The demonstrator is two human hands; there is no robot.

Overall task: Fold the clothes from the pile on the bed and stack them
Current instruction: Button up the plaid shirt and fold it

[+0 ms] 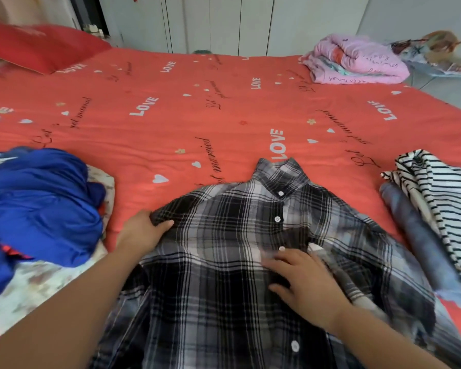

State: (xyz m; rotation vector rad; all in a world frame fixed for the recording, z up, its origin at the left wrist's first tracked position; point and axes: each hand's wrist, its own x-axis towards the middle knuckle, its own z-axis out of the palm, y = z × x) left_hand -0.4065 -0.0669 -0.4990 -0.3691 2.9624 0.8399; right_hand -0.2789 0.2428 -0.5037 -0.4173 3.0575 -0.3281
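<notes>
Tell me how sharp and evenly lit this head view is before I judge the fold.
Head view: soft, even light, no glare or hard shadows; the right hand is motion-blurred on the plaid shirt, its fingers smeared; the left hand, pinching the shirt's shoulder, is sharper; wide-angle bending bows the bed edges, and the red pillow at the far corner is smeared.

plaid shirt (224, 262) flat on bed (171, 107) | left hand (141, 233) pinches shoulder | right hand (304, 280) presses front
</notes>
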